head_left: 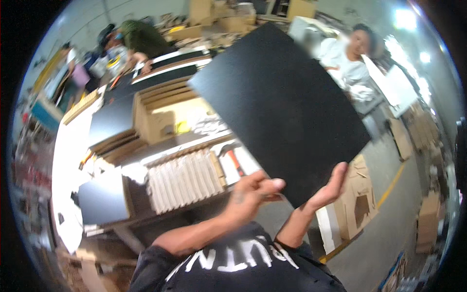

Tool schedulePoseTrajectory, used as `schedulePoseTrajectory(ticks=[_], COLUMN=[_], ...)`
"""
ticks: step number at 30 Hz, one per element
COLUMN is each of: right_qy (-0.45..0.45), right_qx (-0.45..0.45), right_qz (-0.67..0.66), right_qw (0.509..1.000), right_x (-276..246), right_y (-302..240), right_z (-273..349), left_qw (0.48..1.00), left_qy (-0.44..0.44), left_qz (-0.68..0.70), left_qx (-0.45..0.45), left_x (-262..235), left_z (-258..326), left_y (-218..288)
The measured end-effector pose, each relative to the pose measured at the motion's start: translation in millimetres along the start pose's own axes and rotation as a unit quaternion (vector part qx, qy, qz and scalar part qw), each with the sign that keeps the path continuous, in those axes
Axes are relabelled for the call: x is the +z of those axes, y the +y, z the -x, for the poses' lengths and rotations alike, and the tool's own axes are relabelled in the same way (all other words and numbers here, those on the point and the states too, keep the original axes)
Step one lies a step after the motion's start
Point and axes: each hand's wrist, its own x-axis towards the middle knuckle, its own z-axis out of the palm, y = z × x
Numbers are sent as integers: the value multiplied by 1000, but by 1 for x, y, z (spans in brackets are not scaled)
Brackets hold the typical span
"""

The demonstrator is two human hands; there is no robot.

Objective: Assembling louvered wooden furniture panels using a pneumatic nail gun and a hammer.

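A large flat black rectangular panel (287, 102) is held up tilted in front of me, its long side running from upper left to lower right. My left hand (253, 192) is closed on its lower left edge, thumb toward the panel's face. At the lower right corner, my right hand (328, 190) grips the panel with the thumb along the edge; its other fingers are hidden behind. Left of the panel, a hammer (232, 159) with a red and black handle lies on the workbench (168, 207), beside a row of light-coloured strips (185, 180).
More black panels (104, 197) and an open wooden box frame (170, 109) occupy the bench. Cardboard (357, 199) stands at my right, near a yellow floor line (391, 185). A co-worker (141, 44) bends over the bench's far end; another person (352, 68) is at the far right.
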Motion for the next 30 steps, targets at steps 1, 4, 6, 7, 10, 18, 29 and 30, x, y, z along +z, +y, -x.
schedulePoseTrajectory(ticks=[1, 4, 6, 7, 10, 18, 29, 30], right_qy=[5, 33, 36, 50, 32, -50, -458, -514], right_qx=[-51, -197, -199, -207, -101, -3, -276, -273], right_qz=[14, 126, 79, 76, 4, -45, 92, 103], right_qw=[999, 972, 976, 974, 994, 998, 840, 807], right_x=[12, 27, 32, 34, 38, 24, -14, -16], right_y=[-7, -3, 7, 9, 0, 17, 34, 38], right_z=[-2, -7, -11, -14, -15, -10, -30, -32], left_qw=[998, 990, 967, 949, 970, 964, 903, 909], left_qy=[-39, -121, -237, -238, -125, 133, 46, 37], left_qz=[35, 59, -89, -205, -194, 31, 370, 328], left_qx=[-34, -45, -27, 3, -79, 228, 215, 255], left_x=[10, 11, -4, -8, -29, -68, -107, -125], left_z=[0, 4, 10, 17, 23, -6, 14, 13], left_y=[3, -6, -16, -22, -7, 58, 80, 76])
